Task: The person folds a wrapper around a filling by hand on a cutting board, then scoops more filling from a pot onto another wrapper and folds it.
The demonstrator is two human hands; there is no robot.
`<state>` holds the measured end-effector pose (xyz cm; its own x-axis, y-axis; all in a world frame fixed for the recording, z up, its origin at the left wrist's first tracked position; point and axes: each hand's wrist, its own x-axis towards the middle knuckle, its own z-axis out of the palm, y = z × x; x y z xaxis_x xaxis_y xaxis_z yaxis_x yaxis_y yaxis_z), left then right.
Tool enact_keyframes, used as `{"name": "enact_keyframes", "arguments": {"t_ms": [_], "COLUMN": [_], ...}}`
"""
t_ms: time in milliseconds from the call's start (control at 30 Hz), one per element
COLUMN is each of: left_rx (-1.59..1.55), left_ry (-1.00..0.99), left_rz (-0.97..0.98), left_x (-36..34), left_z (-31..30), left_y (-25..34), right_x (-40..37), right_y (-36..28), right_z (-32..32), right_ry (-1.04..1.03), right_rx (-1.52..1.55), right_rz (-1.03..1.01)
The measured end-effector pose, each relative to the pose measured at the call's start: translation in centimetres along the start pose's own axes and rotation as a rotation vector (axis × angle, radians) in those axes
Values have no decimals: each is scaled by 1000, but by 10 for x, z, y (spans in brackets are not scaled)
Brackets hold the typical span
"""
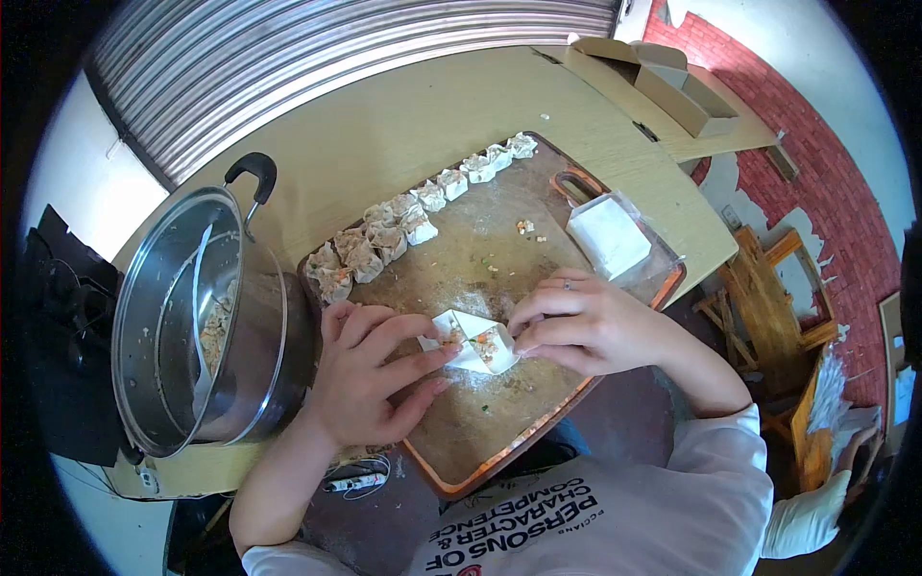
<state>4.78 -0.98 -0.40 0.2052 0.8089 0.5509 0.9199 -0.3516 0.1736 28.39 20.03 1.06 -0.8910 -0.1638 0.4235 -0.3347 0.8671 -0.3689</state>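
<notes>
Near the middle of a floured brown board (451, 250), a white wrapper (468, 357) lies partly folded over orange-flecked filling. My left hand (370, 370) is at the wrapper's left side, fingers apart, fingertips touching its edge. From the right, my right hand (581, 322) pinches the wrapper's right end between thumb and fingers. Several filled dumplings (384, 235) stand in rows along the board's far left edge. A stack of white wrappers (609, 236) rests at the board's right, beside the handle hole.
A large metal pot (206, 326) with filling and a white utensil stands left of the board. An open cardboard box (682, 91) is at the back right of the table (336, 125). Wooden stools (768, 288) and part of another person (812, 509) are at right.
</notes>
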Motion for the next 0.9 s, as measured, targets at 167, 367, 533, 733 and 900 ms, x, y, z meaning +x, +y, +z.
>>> {"name": "enact_keyframes", "arguments": {"t_ms": [167,367,533,733,900], "left_rx": [-6,-17,-21,-17,-15], "left_ry": [14,9,6,-12,-21], "left_rz": [-2,0,0,-4,8], "left_x": [0,0,-1,-2,0], "left_z": [1,0,1,1,-1], "left_y": [-1,-1,-2,-1,0], "right_x": [16,39,46,45,48], "right_y": [-4,-2,-1,-1,6], "right_z": [2,10,12,14,18], "right_ry": [9,26,-28,-38,16], "right_rx": [-40,-151,-171,-125,148], "right_rz": [6,-14,-33,5,213]}}
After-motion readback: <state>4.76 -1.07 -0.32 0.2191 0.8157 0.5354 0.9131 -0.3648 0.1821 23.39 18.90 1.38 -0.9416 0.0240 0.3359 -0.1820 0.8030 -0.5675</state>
